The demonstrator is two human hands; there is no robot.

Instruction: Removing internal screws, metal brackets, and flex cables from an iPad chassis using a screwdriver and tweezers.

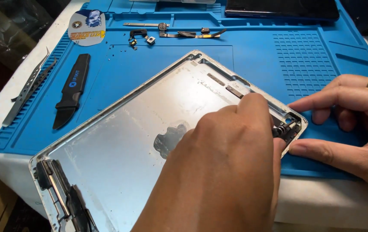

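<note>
An empty silver tablet back shell lies tilted on a blue repair mat. My left hand reaches in from below and covers the shell's right part. Its fingers pinch a small dark screwdriver-like tool whose tip sits in the shell's right corner. My right hand, with a gold ring, rests on the mat to the right. Its forefinger and thumb touch the shell's edge on either side of that corner and hold nothing.
A black pry tool and metal tweezers lie on the mat's left side. Small loose parts and flex cables sit near the top. A printed flat opening pick is at top left and a dark flat device at top right.
</note>
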